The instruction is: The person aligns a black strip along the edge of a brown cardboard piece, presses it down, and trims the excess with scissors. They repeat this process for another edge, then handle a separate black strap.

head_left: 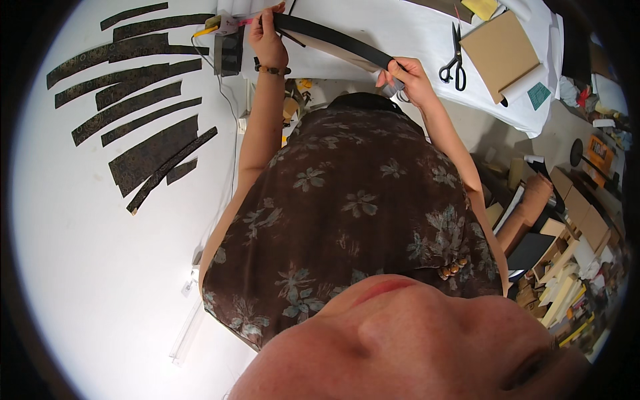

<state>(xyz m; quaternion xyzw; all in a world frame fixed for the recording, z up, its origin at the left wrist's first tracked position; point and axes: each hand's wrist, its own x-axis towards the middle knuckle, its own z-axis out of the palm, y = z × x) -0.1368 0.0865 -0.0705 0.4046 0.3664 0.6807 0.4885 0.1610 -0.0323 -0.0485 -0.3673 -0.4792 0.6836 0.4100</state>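
Pinching black strip [335,35] at opposite ends: left hand [269,44], right hand [411,78]; strip spans between.

Right of centre I see black scissors [457,65] lying on the white worktop [427,40], just beside a brown board [493,50]. Near the worktop's corner I spot a small green sheet [539,96], and toward the top edge some yellow paper [481,8]. Lower right, I make out a brown roll [527,213] beside stacked boards [585,213]. Dark patterned pieces [157,150] spread across a white surface [100,267] on my left.
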